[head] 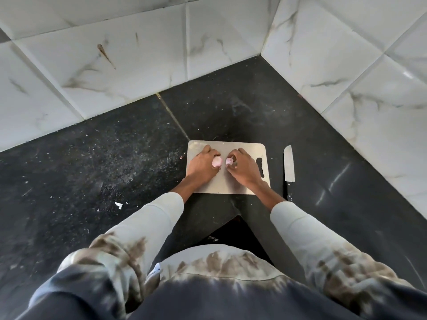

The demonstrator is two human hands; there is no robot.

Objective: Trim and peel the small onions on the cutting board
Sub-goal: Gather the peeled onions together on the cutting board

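Note:
A steel cutting board [240, 146] lies on the black counter in front of me. Both my hands are over it, side by side. My left hand [203, 166] grips a small pale pink onion [216, 161] between fingers and thumb. My right hand [242, 167] pinches a second, smaller pink onion [229, 161] at its fingertips. The two onions sit a few centimetres apart near the board's middle. Both look pale and smooth, with no dark skin showing.
A knife [288, 166] lies on the counter just right of the board, blade pointing away from me. White scraps [119, 205] lie on the dusty black counter at the left. Tiled walls close the corner behind and to the right.

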